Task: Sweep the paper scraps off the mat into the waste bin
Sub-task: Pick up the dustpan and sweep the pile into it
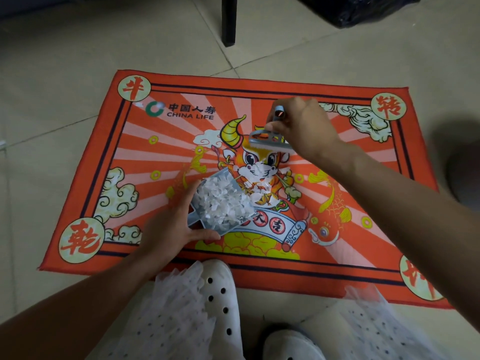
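Note:
An orange-red printed mat (337,245) lies on the tiled floor. My left hand (171,224) grips a small grey dustpan (220,201) tilted on the mat's middle; it is heaped with white paper scraps (223,201). More loose scraps (259,178) lie on the mat just beyond the pan's mouth. My right hand (304,126) holds a small grey hand brush (270,141) by its handle, bristles down, a little beyond those loose scraps. A scrap or two (139,104) sits near the mat's far-left corner. A black bag (363,9), perhaps the waste bin, shows at the top right.
A dark furniture leg (229,22) stands on the tiles beyond the mat. My feet in white perforated clogs (220,294) and a dotted white skirt are at the mat's near edge. A dark round shape (465,172) sits at the right frame edge.

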